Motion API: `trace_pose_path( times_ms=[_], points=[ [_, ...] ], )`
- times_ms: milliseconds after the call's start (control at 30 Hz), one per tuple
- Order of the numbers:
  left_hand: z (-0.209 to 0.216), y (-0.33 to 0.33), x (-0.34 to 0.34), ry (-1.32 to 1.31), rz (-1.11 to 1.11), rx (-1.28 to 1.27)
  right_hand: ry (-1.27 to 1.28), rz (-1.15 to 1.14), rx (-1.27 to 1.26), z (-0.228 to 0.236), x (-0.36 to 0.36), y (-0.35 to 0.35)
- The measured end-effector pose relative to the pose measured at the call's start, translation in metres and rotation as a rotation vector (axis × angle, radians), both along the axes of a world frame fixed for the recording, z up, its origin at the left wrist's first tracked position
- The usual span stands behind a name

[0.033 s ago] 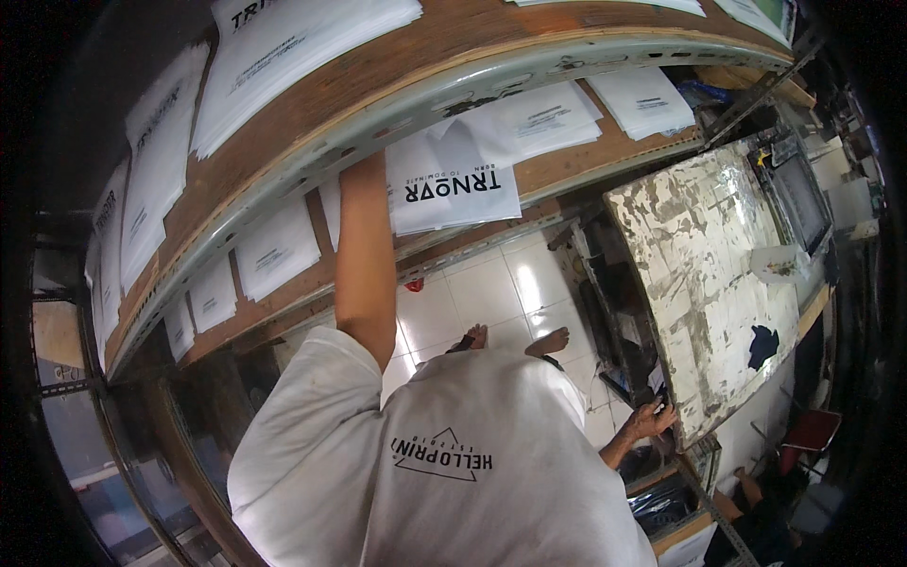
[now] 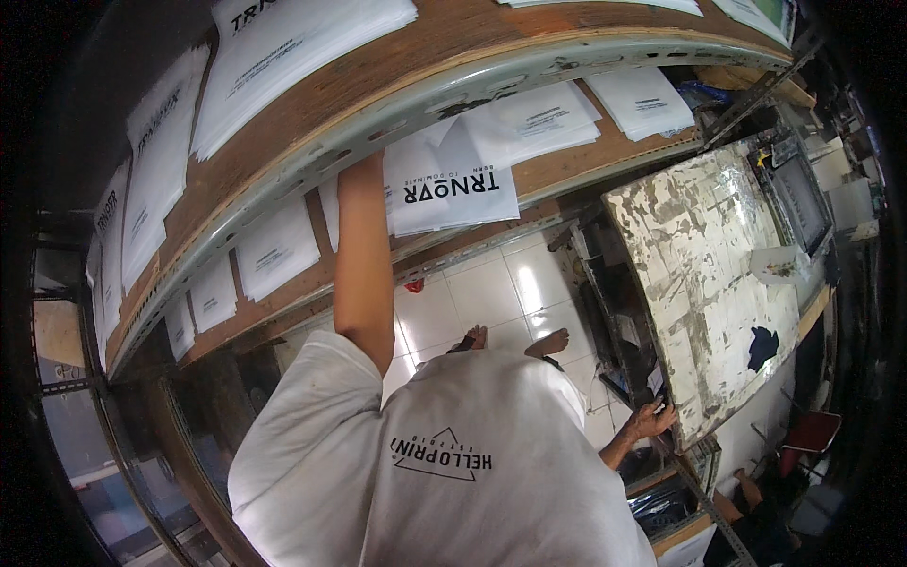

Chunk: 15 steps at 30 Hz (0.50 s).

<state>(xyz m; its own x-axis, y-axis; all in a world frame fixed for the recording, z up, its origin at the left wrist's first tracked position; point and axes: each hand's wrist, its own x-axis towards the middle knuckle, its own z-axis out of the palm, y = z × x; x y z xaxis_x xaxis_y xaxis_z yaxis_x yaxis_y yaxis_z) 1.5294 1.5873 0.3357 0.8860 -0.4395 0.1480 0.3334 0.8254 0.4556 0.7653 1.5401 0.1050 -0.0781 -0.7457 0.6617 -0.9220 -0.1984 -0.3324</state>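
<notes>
My left forearm (image 2: 364, 265) reaches up into the lower shelf. My left hand is hidden behind the upper shelf's metal edge. Beside that arm, a clear or white plastic bag with black print (image 2: 453, 189) lies over the lower shelf's front edge, on other bags. Low on the right, my right hand (image 2: 652, 417) is beside the near corner of a worn, paint-flaked table (image 2: 704, 283). Its fingers are curled, with a small pale thing at them that is too small to name.
White printed bags lie in stacks on the upper shelf (image 2: 293, 66) and on the lower shelf (image 2: 274, 246). On the table are a dark cloth scrap (image 2: 761, 348) and a framed screen (image 2: 795, 198). A red stool (image 2: 811, 432) stands at far right. Below is a tiled floor (image 2: 463, 293).
</notes>
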Motion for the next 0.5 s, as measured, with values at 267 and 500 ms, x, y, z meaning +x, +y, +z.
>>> trace_pose_path(
  times_ms=[267, 500],
  points=[
    [-0.108, 0.024, -0.123, 0.630, 0.293, 0.822, -0.237, 0.079, 0.112, 0.037, 0.021, -0.034],
    [-0.137, -0.010, -0.186, 0.934, 0.183, 0.942, -0.082, 0.067, 0.022, 0.033, -0.010, -0.056]
  ],
)
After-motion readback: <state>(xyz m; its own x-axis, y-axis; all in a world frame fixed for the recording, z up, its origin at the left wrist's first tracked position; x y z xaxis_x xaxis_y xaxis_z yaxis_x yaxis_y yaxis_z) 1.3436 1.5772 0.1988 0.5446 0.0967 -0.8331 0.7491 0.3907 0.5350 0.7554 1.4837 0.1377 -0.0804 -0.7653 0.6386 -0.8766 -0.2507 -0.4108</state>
